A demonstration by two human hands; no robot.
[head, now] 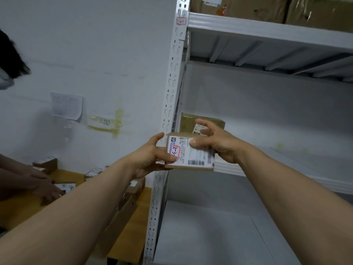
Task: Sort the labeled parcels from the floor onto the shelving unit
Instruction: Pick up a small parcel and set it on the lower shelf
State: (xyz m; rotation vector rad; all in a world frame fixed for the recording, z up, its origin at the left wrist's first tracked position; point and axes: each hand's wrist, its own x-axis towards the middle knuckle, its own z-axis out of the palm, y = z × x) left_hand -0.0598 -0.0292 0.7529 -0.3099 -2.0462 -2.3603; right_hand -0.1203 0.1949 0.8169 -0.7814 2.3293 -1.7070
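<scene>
A small flat brown parcel [191,153] is held up level with the middle shelf's front edge, its white label facing the camera. The label has a barcode at the lower right and a blue handwritten code ringed in red on the left. The left hand [152,155] grips its left edge, and the right hand [217,142] pinches its right side, thumb on the label.

The shelving unit [172,83] is white metal with slotted posts. A second parcel [188,121] (brown, partly hidden) stands at the middle shelf's left end. Large brown cartons [248,8] fill the top shelf. More small parcels [45,162] lie low at the left.
</scene>
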